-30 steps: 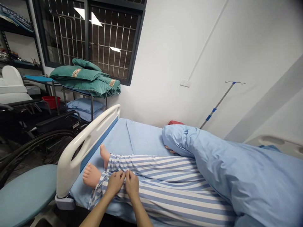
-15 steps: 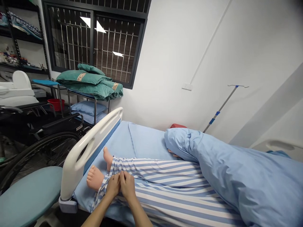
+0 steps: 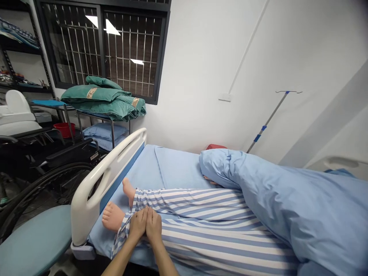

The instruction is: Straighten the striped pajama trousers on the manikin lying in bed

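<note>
A manikin with smooth, pink feet [image 3: 112, 217] lies on the bed in blue-and-white striped trousers [image 3: 198, 239]. Side by side over its near lower leg, just above the ankle, are my left hand [image 3: 138, 223] and my right hand [image 3: 154, 224]. Both sets of fingers are held together and curve over the trouser leg; the fingertips and thumbs are mostly hidden. The two hands touch along their inner edges. A light blue quilt [image 3: 276, 199] covers the manikin's upper body, and part of a hand [image 3: 211, 180] peeks out beneath its edge.
The bed's white footboard [image 3: 86, 199] rises left of the feet. Beyond it stand a wheelchair [image 3: 69, 168], a blue-green padded seat [image 3: 37, 241] and a rack with green folded bedding [image 3: 103, 97]. A drip pole [image 3: 271, 117] leans near the wall.
My fingers have gone from bunched with raised knuckles to flatter and longer over the leg. Both hands stay at the same spot. The view has shifted slightly.
</note>
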Demonstrator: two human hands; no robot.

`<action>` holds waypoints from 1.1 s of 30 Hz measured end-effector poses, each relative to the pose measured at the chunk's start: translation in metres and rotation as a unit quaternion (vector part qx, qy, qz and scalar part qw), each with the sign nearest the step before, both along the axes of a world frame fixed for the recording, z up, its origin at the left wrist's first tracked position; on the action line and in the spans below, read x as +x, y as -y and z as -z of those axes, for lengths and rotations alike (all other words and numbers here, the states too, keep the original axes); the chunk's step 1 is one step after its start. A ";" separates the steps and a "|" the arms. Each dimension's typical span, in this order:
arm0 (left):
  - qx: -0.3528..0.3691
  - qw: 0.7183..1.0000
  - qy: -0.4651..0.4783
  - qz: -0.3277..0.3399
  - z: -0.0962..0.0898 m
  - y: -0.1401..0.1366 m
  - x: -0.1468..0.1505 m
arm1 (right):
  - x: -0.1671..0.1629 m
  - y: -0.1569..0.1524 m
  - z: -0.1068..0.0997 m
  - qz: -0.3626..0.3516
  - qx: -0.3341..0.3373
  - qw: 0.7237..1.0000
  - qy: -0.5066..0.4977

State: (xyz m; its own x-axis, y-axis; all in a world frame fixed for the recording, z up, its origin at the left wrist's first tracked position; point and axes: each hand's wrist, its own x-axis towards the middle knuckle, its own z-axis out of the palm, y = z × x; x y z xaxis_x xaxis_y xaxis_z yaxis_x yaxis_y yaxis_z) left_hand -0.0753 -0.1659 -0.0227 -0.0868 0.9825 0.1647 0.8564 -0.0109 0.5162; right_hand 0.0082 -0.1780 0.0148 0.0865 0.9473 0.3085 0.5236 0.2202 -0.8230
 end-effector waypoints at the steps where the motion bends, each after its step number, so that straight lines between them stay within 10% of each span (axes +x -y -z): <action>1: -0.006 1.000 0.014 -0.001 -0.003 -0.002 0.000 | 0.000 -0.001 0.000 0.002 -0.003 1.000 -0.008; 10: -0.024 0.943 0.330 0.044 -0.043 -0.019 0.013 | 0.005 -0.002 -0.001 0.006 -0.001 0.996 -0.093; 17: 0.025 0.898 0.436 -0.054 -0.049 -0.015 0.031 | 0.006 -0.003 -0.001 0.016 0.004 0.990 -0.138; 33: 0.083 0.966 0.240 -0.055 -0.007 -0.008 0.029 | 0.011 -0.016 -0.008 0.012 -0.061 0.987 -0.150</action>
State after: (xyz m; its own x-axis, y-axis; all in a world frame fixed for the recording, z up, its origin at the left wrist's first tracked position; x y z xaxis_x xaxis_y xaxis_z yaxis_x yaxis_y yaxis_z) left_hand -0.0463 -0.1577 -0.0162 -0.2943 0.9265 0.2346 0.5196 -0.0509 0.8529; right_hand 0.0194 -0.1618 0.0232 0.1799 0.9724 0.1486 0.2554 0.0997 -0.9617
